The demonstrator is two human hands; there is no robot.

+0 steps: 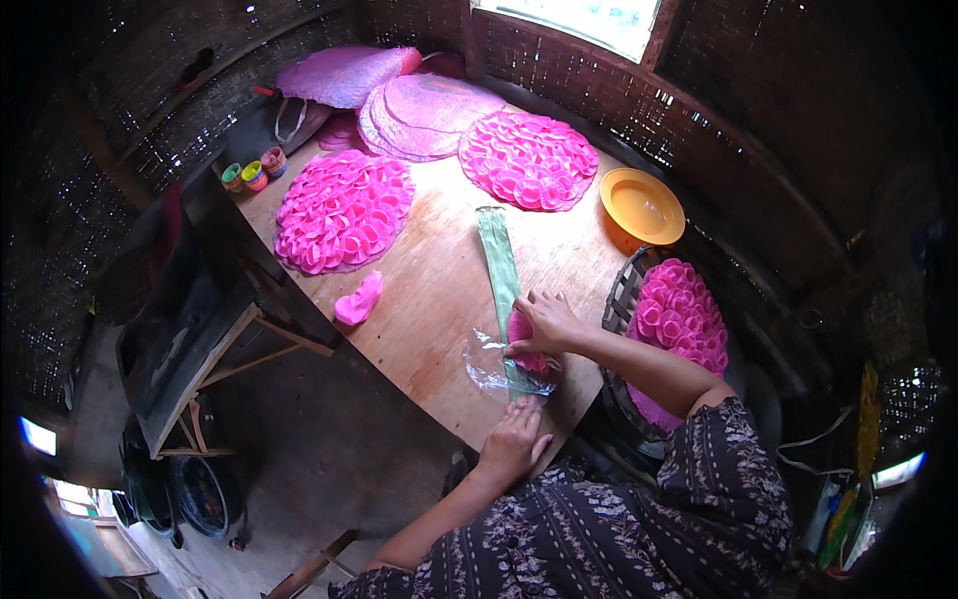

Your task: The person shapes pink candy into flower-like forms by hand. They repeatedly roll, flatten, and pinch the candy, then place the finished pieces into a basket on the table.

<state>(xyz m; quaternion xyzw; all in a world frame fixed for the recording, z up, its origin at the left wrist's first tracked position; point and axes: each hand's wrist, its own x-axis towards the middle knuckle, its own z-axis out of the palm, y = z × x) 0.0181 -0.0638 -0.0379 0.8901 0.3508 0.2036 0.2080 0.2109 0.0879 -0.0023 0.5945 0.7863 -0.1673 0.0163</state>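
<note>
A long pale green strip (500, 260) lies lengthwise on the wooden table, its near end toward me. My right hand (549, 322) curls its thumb and fingers around a pink, round, soft-looking piece (518, 327) on the strip. Beneath that hand, crinkled clear plastic film (484, 369) spreads over the tabletop. At the strip's near end rests my left hand (514, 440), fingers stretched out flat and thumb apart, pressing at the table's edge. A pink lump, like dough, (359, 299) sits to the left on the table (419, 349).
Round mats covered in pink petal-like pieces (344, 212) (528, 160) lie toward the back; another (682, 319) rests in a dark basket (624, 290) at right. Stacked pink discs (424, 115), small coloured cups (254, 176) and a yellow bowl (643, 206) stand along the table's edges.
</note>
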